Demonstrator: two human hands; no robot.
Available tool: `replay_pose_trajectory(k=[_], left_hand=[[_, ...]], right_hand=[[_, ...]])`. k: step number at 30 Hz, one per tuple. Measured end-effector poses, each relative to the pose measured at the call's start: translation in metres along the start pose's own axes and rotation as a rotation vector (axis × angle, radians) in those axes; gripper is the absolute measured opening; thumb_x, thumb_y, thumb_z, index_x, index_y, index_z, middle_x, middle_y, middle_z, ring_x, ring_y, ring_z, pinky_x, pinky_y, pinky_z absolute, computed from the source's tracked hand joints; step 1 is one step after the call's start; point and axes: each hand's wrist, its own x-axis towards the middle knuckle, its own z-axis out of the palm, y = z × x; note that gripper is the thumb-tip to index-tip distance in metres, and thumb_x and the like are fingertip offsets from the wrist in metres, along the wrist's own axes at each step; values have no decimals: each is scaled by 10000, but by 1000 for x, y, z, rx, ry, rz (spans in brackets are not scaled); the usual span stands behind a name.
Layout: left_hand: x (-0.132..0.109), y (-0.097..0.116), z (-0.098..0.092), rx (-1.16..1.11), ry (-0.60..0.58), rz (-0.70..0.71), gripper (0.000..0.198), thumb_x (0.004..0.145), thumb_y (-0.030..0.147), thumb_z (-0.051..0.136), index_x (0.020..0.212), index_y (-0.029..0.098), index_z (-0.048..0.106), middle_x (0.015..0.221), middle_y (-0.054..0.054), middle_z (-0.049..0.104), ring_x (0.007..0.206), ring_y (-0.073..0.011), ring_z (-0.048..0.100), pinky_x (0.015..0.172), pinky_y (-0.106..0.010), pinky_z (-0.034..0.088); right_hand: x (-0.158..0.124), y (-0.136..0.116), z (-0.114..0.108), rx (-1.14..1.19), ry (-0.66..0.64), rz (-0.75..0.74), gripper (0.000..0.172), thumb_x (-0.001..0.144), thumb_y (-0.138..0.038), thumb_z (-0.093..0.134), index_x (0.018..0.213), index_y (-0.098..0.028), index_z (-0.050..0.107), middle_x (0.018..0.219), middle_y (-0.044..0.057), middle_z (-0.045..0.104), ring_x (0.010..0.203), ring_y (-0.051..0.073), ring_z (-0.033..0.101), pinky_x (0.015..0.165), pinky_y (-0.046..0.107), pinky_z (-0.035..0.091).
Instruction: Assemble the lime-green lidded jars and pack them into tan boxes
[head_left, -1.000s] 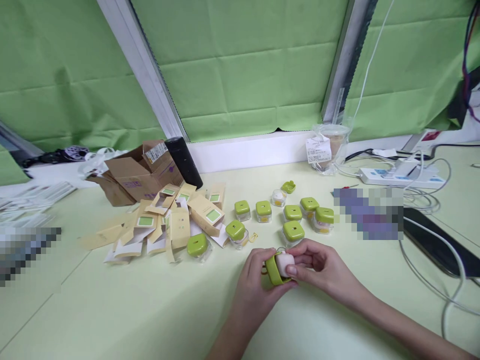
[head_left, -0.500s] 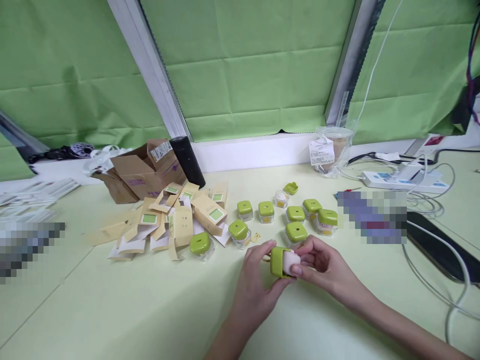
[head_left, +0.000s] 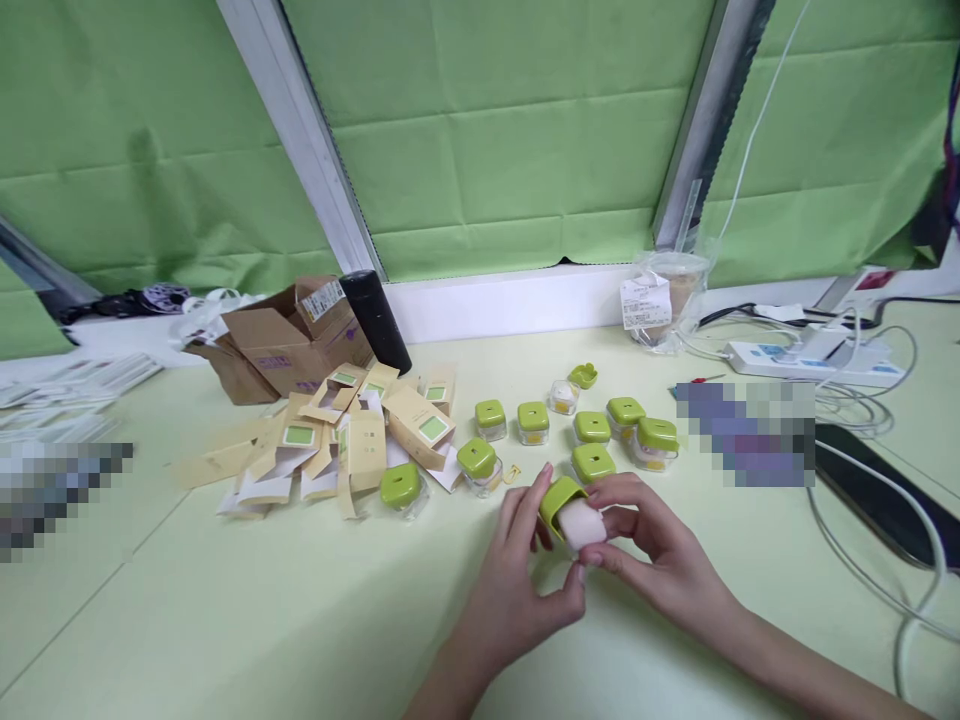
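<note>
Low over the table, both hands are at a small green lid (head_left: 561,500) with a pale pinkish rounded block (head_left: 582,525) sticking out of its underside. My left hand (head_left: 517,570) holds the lid from the left, its index finger along the top and its thumb below. From the right, my right hand (head_left: 652,545) pinches the pale block between thumb and fingers. The lid is tilted, opening toward the lower right. Beyond the hands stand several small clear boxes with green lids (head_left: 593,462). One clear box (head_left: 563,397) is uncovered, next to a loose green lid (head_left: 583,375).
Opened cardboard packets (head_left: 364,450) lie heaped at left, before a brown carton (head_left: 292,345) and a black cylinder (head_left: 376,322). A yellow clip-like piece (head_left: 512,474) lies near my left hand. At right are a power strip (head_left: 817,362), cables and a dark phone (head_left: 885,490).
The green lid has tipped, its opening turning downward to the right, and more of the pale block shows. My left thumb has moved down off the lid's lower edge.
</note>
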Motion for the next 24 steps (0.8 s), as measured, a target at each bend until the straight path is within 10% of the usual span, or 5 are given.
replay_pose_trajectory(k=[7,24], left_hand=[[-5,4,3,-391,-171,-173,705,709,300,647,1252,209,207,1100,-84,515,950,-206,539,853,-357,441],[2,15,2,-251,-79,-41,402,636,240,543,1019,193,429,747,-2,578,607,-138,520,551,-243,446]], right_hand=[[-7,-1,5,-190,-81,-140,256,819,-205,632,1036,-299,533,958,26,451,777,142,561,669,286,535],[1,-21,-9,-476,-358,-217,272,824,-295,633,1024,-248,455,847,9,583,735,130,585,639,229,492]])
